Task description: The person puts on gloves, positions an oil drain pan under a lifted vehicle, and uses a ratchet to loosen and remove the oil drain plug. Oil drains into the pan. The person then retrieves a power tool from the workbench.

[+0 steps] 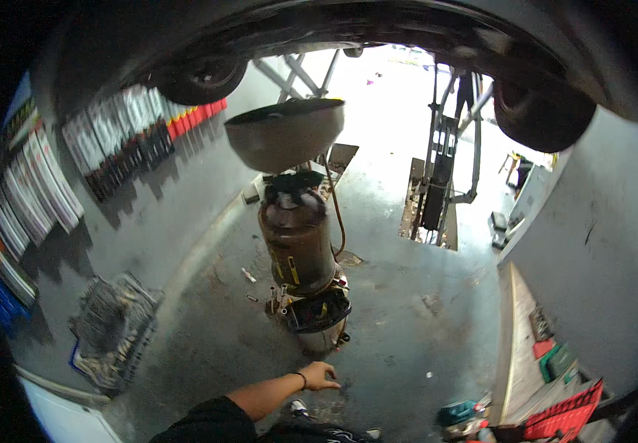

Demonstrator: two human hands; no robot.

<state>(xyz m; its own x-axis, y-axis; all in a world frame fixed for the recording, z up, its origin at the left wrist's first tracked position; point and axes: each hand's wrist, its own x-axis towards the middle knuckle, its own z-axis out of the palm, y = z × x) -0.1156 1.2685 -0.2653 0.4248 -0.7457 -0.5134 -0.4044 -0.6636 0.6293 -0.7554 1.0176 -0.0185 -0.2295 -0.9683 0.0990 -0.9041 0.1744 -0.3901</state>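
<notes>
My left hand [320, 375], with a dark band at the wrist, reaches over the floor at the lower middle. Its fingers are loosely bent and apart, and nothing shows in them. Just beyond it stands a wheeled oil drainer: a dark tank [297, 236], a wide pale drain bowl [286, 133] raised above it, and a brown hose [340, 214] at its side. A black tool tray [319, 314] with several tools sits at the near side of the tank. My right hand does not show.
A raised car [407, 33] hangs overhead, its wheels [201, 80] low on both sides. Scissor lift arms [441, 170] stand farther back. A dirty plastic-looking undercover [108, 325] lies by the left wall. Red plastic bins [564, 413] are at the lower right.
</notes>
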